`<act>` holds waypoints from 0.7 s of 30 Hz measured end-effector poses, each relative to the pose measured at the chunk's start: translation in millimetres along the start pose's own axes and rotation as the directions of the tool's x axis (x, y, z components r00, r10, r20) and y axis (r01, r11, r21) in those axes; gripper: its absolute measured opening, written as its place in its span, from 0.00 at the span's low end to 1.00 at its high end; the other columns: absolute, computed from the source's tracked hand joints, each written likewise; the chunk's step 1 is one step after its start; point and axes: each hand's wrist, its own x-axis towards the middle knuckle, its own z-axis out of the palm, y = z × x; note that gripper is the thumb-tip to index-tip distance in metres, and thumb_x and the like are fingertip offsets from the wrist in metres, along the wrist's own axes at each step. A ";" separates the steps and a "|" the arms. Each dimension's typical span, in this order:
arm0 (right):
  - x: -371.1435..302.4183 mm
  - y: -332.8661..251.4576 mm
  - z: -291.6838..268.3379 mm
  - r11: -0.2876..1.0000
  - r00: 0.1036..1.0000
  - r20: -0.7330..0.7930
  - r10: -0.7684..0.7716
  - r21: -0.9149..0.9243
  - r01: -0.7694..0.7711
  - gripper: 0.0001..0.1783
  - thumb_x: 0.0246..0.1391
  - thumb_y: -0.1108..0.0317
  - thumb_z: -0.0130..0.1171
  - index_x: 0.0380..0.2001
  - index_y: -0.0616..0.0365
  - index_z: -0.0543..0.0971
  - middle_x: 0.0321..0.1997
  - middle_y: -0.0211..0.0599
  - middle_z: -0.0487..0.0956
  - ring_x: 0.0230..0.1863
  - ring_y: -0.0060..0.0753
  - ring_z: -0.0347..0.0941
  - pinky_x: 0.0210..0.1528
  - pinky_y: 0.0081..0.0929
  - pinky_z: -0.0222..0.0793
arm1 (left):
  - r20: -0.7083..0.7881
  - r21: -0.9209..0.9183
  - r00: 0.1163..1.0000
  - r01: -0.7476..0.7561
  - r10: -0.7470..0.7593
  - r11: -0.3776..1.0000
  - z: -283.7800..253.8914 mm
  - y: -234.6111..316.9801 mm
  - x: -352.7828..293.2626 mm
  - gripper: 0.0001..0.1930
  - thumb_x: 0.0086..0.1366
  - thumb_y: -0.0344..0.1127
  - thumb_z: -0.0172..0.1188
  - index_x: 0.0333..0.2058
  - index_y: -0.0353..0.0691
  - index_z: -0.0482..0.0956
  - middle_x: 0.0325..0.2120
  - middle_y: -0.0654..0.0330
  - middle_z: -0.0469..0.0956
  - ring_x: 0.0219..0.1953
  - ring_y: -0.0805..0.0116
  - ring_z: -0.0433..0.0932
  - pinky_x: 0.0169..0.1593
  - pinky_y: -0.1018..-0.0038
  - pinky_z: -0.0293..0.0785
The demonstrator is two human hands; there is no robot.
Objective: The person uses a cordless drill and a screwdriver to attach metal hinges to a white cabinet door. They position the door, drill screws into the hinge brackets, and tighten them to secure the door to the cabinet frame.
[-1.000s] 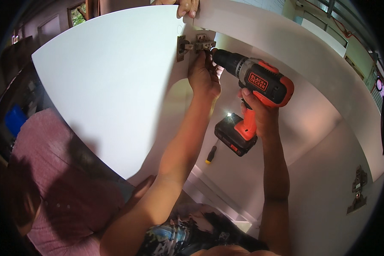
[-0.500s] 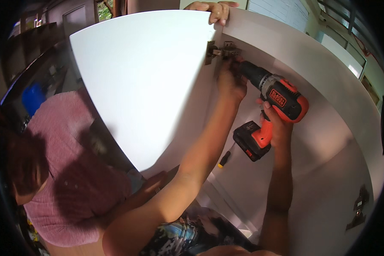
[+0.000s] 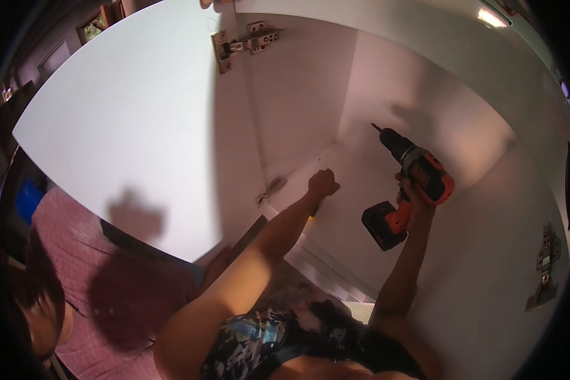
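Observation:
My right hand (image 3: pixel 413 190) grips an orange-and-black cordless drill (image 3: pixel 432 177) by its handle, with its bit pointing up and left inside the white cabinet. My left hand (image 3: pixel 323 183) is closed and low over the cabinet's inner panel. Beside its wrist shows the yellow end of a screwdriver (image 3: pixel 312 215), the rest mostly hidden by my hand and forearm; what the fingers hold, if anything, cannot be seen. Above left, a metal hinge (image 3: pixel 259 39) joins the white door (image 3: pixel 120 107) to the cabinet side. A second hinge (image 3: pixel 272 191) sits lower along that edge.
Another person in a pinkish-red shirt (image 3: pixel 88 285) is at the left, behind the door. Another hand's fingers (image 3: pixel 215 4) rest on the cabinet's top edge. A loose-armed hinge (image 3: pixel 544 269) is mounted on the right wall. A blue object (image 3: pixel 28 201) stands far left.
My left hand has left the upper hinge and moved down to near the screwdriver. The drill has drawn back from the hinge, its bit now showing. The view has shifted.

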 end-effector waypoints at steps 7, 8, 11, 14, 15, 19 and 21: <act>-5.4 -20.4 23.7 0.998 0.993 0.095 -0.070 0.009 0.070 0.18 0.52 0.73 0.63 0.47 0.61 0.74 0.36 0.37 0.81 0.26 0.20 0.71 0.26 0.20 0.68 | -0.324 -0.694 0.938 -0.148 -0.121 0.704 -29.4 -46.2 17.1 0.16 0.63 0.44 0.60 0.35 0.33 0.81 0.19 0.60 0.78 0.14 0.74 0.71 0.22 0.75 0.71; -2.1 -18.9 28.0 0.998 0.993 0.100 -0.064 -0.009 0.065 0.18 0.51 0.73 0.63 0.47 0.61 0.75 0.36 0.37 0.81 0.27 0.20 0.71 0.27 0.20 0.68 | -0.287 -0.742 0.951 -0.146 -0.112 0.655 -38.3 -53.3 6.4 0.15 0.63 0.43 0.60 0.36 0.33 0.81 0.19 0.60 0.78 0.14 0.74 0.70 0.22 0.76 0.70; 12.3 -43.0 45.3 0.987 0.980 0.133 -0.148 -0.041 0.155 0.19 0.51 0.68 0.62 0.47 0.59 0.74 0.38 0.38 0.80 0.23 0.19 0.69 0.25 0.19 0.67 | -0.211 -0.890 0.977 -0.186 -0.016 0.416 -88.0 -22.7 -20.0 0.13 0.67 0.39 0.57 0.38 0.34 0.81 0.23 0.59 0.79 0.17 0.76 0.71 0.22 0.78 0.69; 6.5 -81.6 60.4 0.983 0.966 0.212 -0.150 -0.072 0.168 0.18 0.52 0.70 0.61 0.46 0.59 0.74 0.38 0.39 0.80 0.23 0.19 0.68 0.25 0.19 0.67 | -0.299 -0.927 0.944 -0.322 0.140 0.191 -158.7 46.3 -77.9 0.16 0.67 0.42 0.57 0.44 0.34 0.78 0.31 0.60 0.80 0.26 0.74 0.74 0.31 0.77 0.72; 5.0 -95.8 69.6 0.985 0.962 0.223 -0.160 -0.030 0.170 0.17 0.52 0.70 0.61 0.46 0.59 0.74 0.38 0.38 0.80 0.24 0.19 0.68 0.25 0.19 0.67 | -0.355 -0.913 0.913 -0.385 0.201 0.137 -184.6 68.5 -94.7 0.18 0.67 0.43 0.56 0.47 0.34 0.76 0.35 0.60 0.80 0.30 0.74 0.75 0.35 0.77 0.73; 5.7 -109.9 93.5 0.962 0.911 0.311 -0.270 0.128 0.241 0.16 0.52 0.72 0.61 0.45 0.59 0.74 0.37 0.37 0.80 0.25 0.18 0.69 0.25 0.18 0.68 | -0.531 -0.847 0.803 -0.501 0.268 -0.178 -245.8 125.1 -147.4 0.18 0.68 0.43 0.55 0.49 0.36 0.72 0.40 0.60 0.77 0.36 0.72 0.75 0.40 0.75 0.74; 4.7 -114.7 104.4 0.961 0.916 0.296 -0.270 0.136 0.240 0.16 0.52 0.73 0.63 0.45 0.59 0.75 0.35 0.36 0.80 0.26 0.19 0.71 0.25 0.18 0.69 | -0.616 -0.788 0.738 -0.570 0.277 -0.232 -261.0 134.7 -140.3 0.16 0.68 0.43 0.55 0.46 0.37 0.73 0.41 0.60 0.77 0.39 0.73 0.75 0.39 0.74 0.76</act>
